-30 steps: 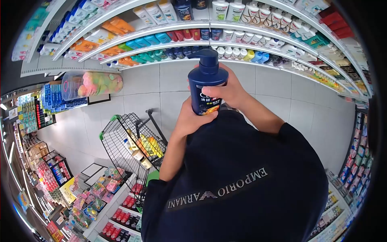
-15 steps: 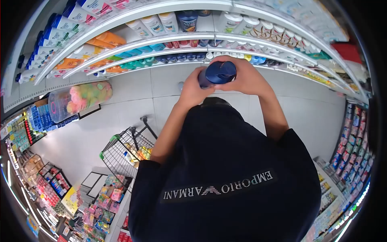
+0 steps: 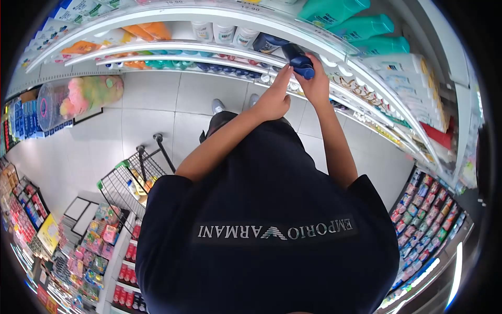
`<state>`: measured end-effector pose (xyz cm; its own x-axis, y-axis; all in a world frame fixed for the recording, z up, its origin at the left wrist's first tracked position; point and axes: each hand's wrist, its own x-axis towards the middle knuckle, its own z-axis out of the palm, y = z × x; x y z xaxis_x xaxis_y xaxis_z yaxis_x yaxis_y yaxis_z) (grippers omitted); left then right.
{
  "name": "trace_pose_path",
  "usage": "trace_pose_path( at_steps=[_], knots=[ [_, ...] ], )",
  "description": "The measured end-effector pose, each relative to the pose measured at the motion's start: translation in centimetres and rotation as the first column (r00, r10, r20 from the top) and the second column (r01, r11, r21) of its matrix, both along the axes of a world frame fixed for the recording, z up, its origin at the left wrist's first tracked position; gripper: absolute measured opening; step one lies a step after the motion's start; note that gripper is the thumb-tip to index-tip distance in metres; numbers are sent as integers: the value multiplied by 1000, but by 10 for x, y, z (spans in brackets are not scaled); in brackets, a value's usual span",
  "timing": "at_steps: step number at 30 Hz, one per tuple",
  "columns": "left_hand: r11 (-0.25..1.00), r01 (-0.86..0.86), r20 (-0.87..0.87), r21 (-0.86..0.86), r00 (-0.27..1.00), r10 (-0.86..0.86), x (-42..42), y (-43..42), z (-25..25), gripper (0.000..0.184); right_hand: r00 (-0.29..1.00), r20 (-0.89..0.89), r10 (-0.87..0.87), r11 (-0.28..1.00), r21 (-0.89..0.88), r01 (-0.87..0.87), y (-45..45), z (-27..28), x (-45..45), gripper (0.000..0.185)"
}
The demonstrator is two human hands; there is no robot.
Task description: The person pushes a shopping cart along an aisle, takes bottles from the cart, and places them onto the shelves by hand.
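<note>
A dark blue bottle (image 3: pixel 297 58) with a blue cap is tilted at the shelf's edge, its cap pointing down toward me. My right hand (image 3: pixel 317 86) grips it from the right side. My left hand (image 3: pixel 273 100) is just to its left, fingers stretched out and thumb apart; the fingertips reach the bottle's side, and whether they press on it I cannot tell. Beside the held bottle, another dark blue bottle (image 3: pixel 269 43) stands on the shelf, next to several white bottles (image 3: pixel 224 34). The held bottle's label is not readable.
Shelf edges (image 3: pixel 219 48) curve across in front of me, with green bottles (image 3: pixel 368 27) on a higher level at right. A shopping cart (image 3: pixel 130 180) holding some goods stands at left. Farther left is a clear bin of colourful puffs (image 3: pixel 86 99).
The bottle has moved forward and right to the shelf and tipped over. My left hand has let go of its former wrap-around hold, while the right hand keeps its grip.
</note>
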<state>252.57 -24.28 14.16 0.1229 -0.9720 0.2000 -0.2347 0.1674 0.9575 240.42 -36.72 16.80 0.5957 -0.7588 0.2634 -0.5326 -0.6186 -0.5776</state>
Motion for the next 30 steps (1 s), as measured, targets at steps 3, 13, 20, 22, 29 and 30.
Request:
trace_pose_path(
  at_steps=[3,13,20,22,29,30],
  knots=[
    [997,-52,27,58,998,50,-2,-10,3,72,998,-42,-38,997,62,41,-23,-16,3,64],
    [963,-184,23,198,983,183,7,-28,-31,32,992,-112,56,995,88,-47,-61,-19,16,65],
    [927,-233,35,292,972,234,2,-19,-25,25,965,-254,56,986,165,-14,-75,-30,21,65],
    [923,-166,30,347,986,166,-3,-17,-35,24,982,-180,63,990,138,-38,-78,-37,16,66],
    [897,-146,63,418,989,131,-21,-19,-30,21,987,-157,-32,973,223,67,-81,-58,12,54],
    [887,-148,66,437,989,132,-23,-21,-30,22,986,-165,-16,979,197,49,-83,-59,13,55]
  ],
)
